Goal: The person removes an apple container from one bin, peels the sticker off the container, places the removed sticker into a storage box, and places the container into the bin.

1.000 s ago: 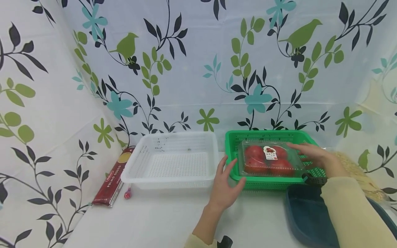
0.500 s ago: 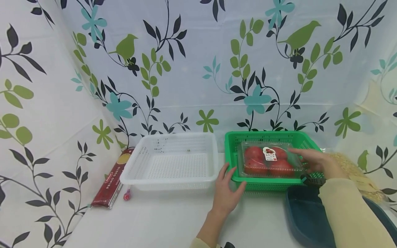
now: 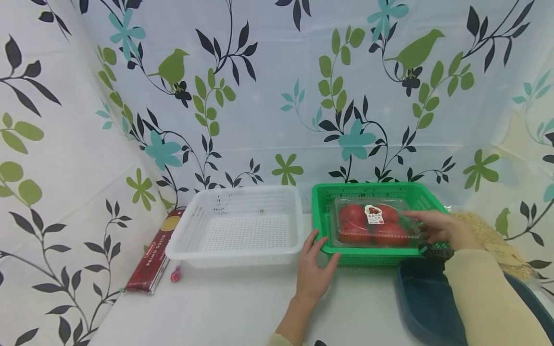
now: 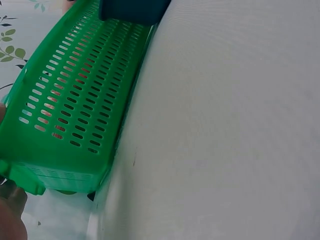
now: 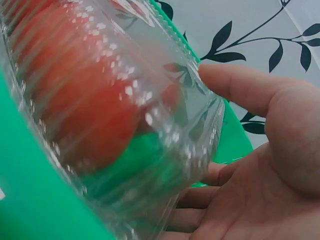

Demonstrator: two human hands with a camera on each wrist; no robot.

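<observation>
Head view: shows a clear plastic pack inside a green basket, lid glossy, with rounded red fruits in two rows showing through and a white label with small red print set near the middle of the top. Shows also a right hand at the pack's right end and a left hand by the basket's front left corner, fingers loosely spread and unclenched; cannot tell whether touching. Left wrist view: looks along the basket's slotted outer wall, with red glimpsed through the holes and only bits of the left hand at the edge. Right wrist view: shows the pack close up, with ribbed, shiny, transparent sides, blurred red within, and its end grasped between the right thumb and bent fingers.
</observation>
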